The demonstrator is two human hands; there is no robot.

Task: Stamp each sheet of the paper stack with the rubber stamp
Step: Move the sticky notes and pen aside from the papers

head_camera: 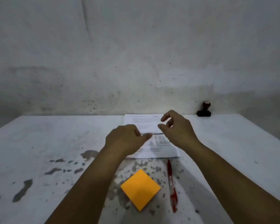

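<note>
Both hands hover over the paper stack (152, 136) holding nothing: the left hand (124, 139) loosely curled with thumb out, the right hand (176, 128) with fingers relaxed and parted. The stack lies on a stained white table (39, 151) against a grubby wall (103, 54). The rubber stamp (204, 109) stands at the far edge, right of the stack. An orange sticky-note pad (140, 189) and red pen (171, 185) lie nearer.

A pale grey-white wall (136, 46) fills the upper half of the view, its plaster uneven, smudged with darker patches and dotted with small black specks near its foot. It meets the far edge of a white bench (47, 143). The bench top is worn, with grey blotches where the coating has flaked, thickest toward the near edge. The light is dim and even.
</note>
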